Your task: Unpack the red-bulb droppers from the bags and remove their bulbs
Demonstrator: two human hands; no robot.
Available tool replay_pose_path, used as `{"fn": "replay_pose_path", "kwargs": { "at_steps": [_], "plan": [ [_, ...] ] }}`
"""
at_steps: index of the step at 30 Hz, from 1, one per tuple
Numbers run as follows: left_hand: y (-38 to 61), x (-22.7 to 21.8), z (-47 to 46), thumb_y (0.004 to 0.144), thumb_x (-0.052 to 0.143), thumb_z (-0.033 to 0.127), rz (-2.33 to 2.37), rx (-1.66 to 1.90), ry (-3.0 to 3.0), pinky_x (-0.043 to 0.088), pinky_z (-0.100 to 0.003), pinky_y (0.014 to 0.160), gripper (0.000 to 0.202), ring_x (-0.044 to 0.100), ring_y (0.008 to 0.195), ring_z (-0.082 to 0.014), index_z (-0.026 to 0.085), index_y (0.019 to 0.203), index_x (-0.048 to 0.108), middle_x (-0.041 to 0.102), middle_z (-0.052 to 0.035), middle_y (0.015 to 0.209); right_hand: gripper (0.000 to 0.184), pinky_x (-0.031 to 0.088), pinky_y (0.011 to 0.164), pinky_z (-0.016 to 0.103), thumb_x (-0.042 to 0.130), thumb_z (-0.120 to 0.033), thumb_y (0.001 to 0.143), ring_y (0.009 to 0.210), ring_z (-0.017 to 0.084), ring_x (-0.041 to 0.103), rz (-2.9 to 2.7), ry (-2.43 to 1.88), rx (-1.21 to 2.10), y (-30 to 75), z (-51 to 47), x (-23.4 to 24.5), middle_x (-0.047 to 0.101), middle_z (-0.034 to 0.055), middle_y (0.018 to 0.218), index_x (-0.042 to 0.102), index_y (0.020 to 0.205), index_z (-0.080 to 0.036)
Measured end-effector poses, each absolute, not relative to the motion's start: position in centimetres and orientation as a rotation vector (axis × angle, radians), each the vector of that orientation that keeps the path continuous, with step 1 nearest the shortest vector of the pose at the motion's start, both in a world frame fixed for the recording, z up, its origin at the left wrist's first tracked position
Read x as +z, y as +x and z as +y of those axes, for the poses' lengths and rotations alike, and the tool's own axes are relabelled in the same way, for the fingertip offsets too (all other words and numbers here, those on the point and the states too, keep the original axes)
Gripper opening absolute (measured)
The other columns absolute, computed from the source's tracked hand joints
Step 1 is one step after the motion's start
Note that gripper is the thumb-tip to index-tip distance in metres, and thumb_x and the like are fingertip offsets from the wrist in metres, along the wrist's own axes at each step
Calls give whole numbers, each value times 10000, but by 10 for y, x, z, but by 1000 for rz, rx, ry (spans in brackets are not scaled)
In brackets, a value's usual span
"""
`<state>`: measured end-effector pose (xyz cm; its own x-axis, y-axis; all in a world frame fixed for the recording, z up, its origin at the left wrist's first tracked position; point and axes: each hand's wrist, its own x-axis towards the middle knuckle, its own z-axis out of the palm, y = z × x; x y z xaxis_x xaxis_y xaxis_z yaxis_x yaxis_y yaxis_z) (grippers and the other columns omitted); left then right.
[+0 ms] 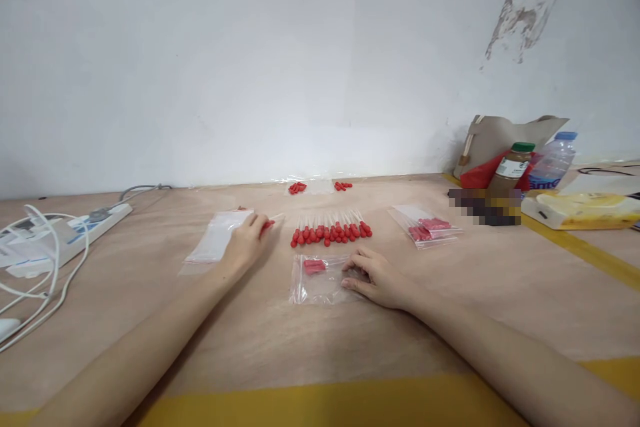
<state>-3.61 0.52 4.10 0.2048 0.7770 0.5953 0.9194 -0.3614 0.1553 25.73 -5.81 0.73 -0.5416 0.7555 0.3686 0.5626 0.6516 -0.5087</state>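
Note:
My left hand is closed on a red-bulbed dropper, just right of a stack of empty clear bags. A row of several red-bulbed droppers lies in the middle of the table. Below that row sits a clear zip bag with red pieces inside. My right hand pinches that bag's right edge, fingers curled on the plastic. A filled clear bag of red droppers lies to the right.
A white power strip with cables lies at the left. More red pieces sit near the wall. At the right stand a beige bag, a brown jar, a water bottle and a yellow tissue pack.

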Motion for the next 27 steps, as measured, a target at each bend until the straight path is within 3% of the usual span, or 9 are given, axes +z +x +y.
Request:
{"fn": "replay_pose_path", "kwargs": {
  "at_steps": [3, 11, 15, 22, 27],
  "plan": [
    [-17, 30, 9, 864, 345, 261, -1561, -784, -2311, 397, -265, 626, 204, 545, 763, -181, 180, 854, 531, 549, -70, 900, 164, 414, 671, 264, 557, -312, 783, 736, 135, 496, -2303, -1023, 443, 258, -58, 7, 500, 40, 853, 563, 885, -184],
    [-11, 23, 2, 773, 454, 236, -1636, -856, -2400, 450, -303, 715, 167, 564, 751, -181, 154, 871, 562, 571, -79, 912, 179, 407, 672, 258, 560, -326, 782, 734, 131, 489, -2303, -1027, 446, 257, -57, 6, 495, 37, 845, 563, 884, -179],
    [-9, 25, -4, 694, 516, 225, -1755, -929, -2418, 486, -322, 727, 262, 593, 733, -182, 135, 933, 574, 600, -78, 903, 178, 405, 675, 259, 561, -328, 780, 729, 129, 486, -2298, -1025, 446, 257, -56, 5, 494, 32, 838, 561, 878, -180],
    [-18, 29, -6, 630, 552, 159, -1868, -1016, -2636, 526, -269, 745, 406, 611, 906, -182, 141, 1035, 542, 625, -80, 998, 176, 407, 684, 264, 563, -321, 778, 747, 135, 491, -2298, -1034, 450, 257, -56, 6, 496, 33, 842, 563, 886, -182],
    [-29, 30, -1, 636, 622, 272, -1979, -1191, -2716, 520, -342, 755, 410, 616, 813, -186, 146, 1022, 559, 631, -61, 886, 174, 409, 690, 263, 559, -317, 781, 752, 135, 492, -2305, -1026, 459, 257, -57, 7, 498, 33, 847, 564, 891, -183]
  ]
}}
